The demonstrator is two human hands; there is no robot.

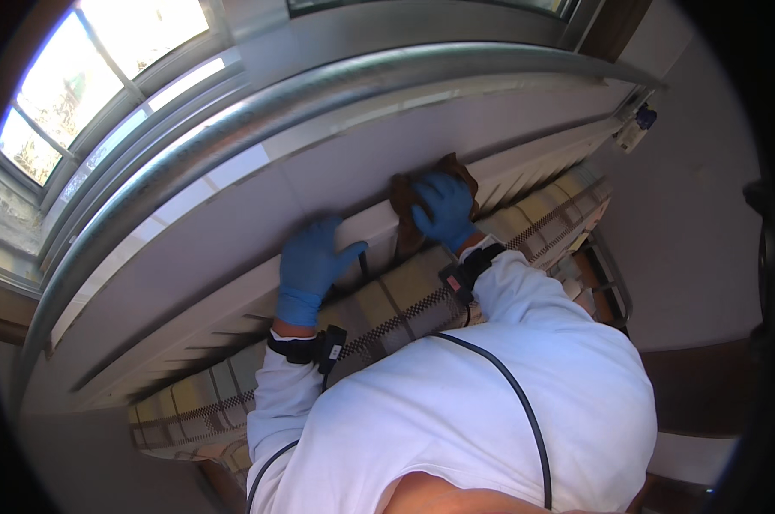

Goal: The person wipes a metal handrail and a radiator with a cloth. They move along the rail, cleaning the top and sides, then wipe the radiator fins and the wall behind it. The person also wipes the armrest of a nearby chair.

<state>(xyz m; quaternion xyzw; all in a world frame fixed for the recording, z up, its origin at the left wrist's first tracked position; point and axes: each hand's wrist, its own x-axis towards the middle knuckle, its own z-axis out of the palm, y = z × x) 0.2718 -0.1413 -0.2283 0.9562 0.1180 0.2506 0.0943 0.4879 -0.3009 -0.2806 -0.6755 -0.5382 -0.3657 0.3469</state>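
Note:
My left hand (pixel 310 263), in a blue glove, rests on the top edge of a white radiator (pixel 252 292), thumb spread over its front side. To its right, my right hand (pixel 445 209), also gloved in blue, presses a brown cloth (pixel 405 199) against the top of the radiator. The cloth bunches around the fingers and hangs partly over the radiator's front. Each wrist carries a black strap with a small box. What lies beneath the right palm is hidden.
A checked blanket (pixel 394 302) covers a bed close along the radiator. A curved metal rail (pixel 336 83) runs above, before the window (pixel 104 58). A radiator valve (pixel 635 128) is at the right end. A metal bed frame (pixel 618 289) stands at the right.

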